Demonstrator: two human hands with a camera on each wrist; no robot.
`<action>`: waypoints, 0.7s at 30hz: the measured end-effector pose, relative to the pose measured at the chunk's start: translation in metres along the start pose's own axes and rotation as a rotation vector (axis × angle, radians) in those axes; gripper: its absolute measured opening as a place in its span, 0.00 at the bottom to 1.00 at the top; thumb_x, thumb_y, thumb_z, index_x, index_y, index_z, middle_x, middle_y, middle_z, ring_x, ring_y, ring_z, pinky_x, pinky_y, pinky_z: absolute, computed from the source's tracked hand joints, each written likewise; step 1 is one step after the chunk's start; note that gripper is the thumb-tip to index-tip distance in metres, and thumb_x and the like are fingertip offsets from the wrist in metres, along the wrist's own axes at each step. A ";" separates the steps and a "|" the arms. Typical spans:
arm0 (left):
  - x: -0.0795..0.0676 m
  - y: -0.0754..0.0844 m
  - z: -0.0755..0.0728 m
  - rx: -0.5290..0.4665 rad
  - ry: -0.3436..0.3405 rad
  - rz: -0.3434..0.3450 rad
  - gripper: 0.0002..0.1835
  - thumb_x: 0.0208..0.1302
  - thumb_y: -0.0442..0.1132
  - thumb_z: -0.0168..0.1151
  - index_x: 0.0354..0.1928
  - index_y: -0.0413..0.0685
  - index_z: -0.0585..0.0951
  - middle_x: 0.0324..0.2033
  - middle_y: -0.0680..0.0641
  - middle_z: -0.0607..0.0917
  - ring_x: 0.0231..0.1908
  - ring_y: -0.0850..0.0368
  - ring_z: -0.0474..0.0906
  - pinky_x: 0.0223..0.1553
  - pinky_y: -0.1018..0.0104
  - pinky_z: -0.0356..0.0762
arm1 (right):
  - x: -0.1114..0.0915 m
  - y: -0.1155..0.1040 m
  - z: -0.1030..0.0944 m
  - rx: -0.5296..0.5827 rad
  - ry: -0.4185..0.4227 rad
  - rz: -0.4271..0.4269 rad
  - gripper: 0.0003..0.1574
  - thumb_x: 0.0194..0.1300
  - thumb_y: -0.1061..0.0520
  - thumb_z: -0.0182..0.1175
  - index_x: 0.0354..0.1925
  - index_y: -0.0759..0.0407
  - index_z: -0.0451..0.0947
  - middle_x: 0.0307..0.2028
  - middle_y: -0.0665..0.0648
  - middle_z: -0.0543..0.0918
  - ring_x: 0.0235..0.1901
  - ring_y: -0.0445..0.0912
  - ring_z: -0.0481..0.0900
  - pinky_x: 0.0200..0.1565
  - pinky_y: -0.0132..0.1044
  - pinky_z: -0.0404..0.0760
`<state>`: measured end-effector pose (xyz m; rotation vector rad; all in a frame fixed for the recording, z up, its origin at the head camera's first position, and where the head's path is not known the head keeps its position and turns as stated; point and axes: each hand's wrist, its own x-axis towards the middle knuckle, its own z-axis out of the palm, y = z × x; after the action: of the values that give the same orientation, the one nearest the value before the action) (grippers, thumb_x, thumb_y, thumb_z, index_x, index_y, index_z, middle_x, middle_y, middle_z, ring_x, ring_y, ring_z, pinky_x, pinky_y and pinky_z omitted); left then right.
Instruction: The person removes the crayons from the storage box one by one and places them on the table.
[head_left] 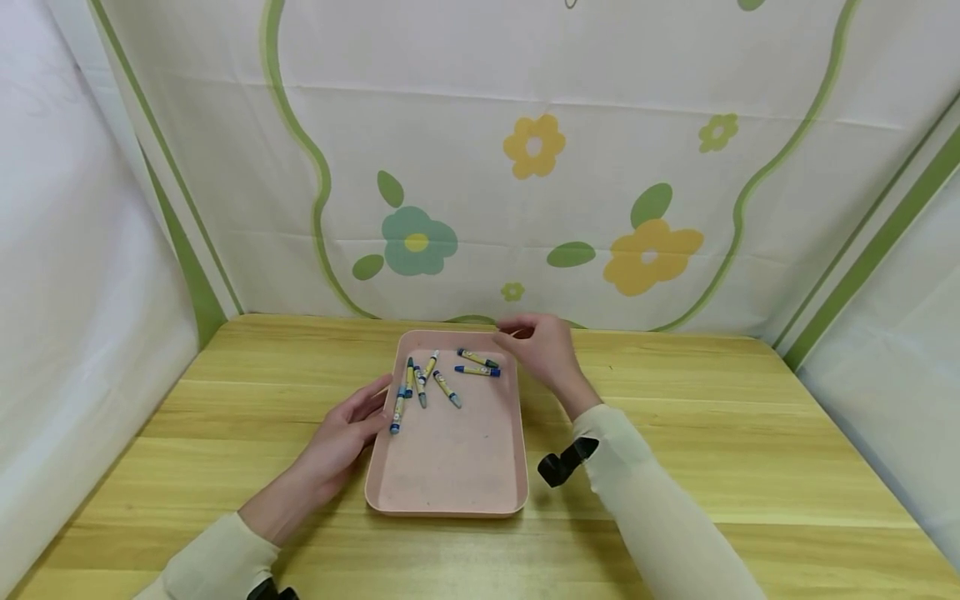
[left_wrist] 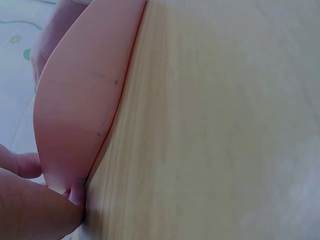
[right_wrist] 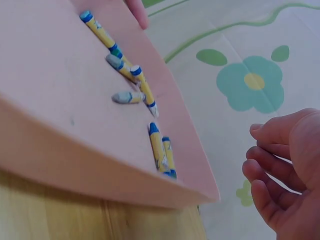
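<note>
A pink tray (head_left: 457, 479) lies on the table, holding several crayons in yellow and blue wrappers. Two of them, one dark green (head_left: 474, 358) and one blue (head_left: 477, 372), lie at the far right of the tray. The rest, such as a light blue crayon (head_left: 397, 414), cluster towards its left side. My left hand (head_left: 341, 437) grips the tray's left edge; the left wrist view has fingers at the tray's wall and underside. Beside the far right corner is my right hand (head_left: 543, 350). In the right wrist view its fingers (right_wrist: 272, 172) are loosely bent, hold nothing and stand apart from the tray.
The tray rests on a wooden table (head_left: 697, 467). Behind the table hangs a white cloth (head_left: 465, 117) with flowers and green lines, and white cloth also hangs at both sides. A black wrist device (head_left: 567, 462) sits on the right sleeve.
</note>
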<state>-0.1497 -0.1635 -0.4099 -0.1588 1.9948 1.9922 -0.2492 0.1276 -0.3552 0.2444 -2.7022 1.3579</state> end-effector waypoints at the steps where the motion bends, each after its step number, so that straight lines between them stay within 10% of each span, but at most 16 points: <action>1: 0.000 0.000 0.000 0.000 0.000 0.000 0.34 0.82 0.36 0.52 0.85 0.58 0.58 0.84 0.42 0.57 0.83 0.43 0.55 0.82 0.44 0.58 | 0.000 -0.002 0.001 0.001 -0.002 -0.004 0.15 0.69 0.50 0.72 0.51 0.53 0.92 0.45 0.55 0.93 0.45 0.50 0.88 0.44 0.42 0.88; 21: 0.000 0.000 -0.001 -0.006 -0.011 -0.005 0.34 0.82 0.35 0.51 0.85 0.59 0.57 0.84 0.41 0.56 0.83 0.43 0.54 0.82 0.44 0.58 | 0.006 -0.026 0.031 0.027 -0.042 0.018 0.13 0.69 0.51 0.73 0.50 0.50 0.91 0.45 0.51 0.92 0.44 0.47 0.87 0.42 0.38 0.88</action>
<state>-0.1502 -0.1645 -0.4097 -0.1538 1.9802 1.9919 -0.2513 0.0872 -0.3521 0.2539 -2.7282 1.4103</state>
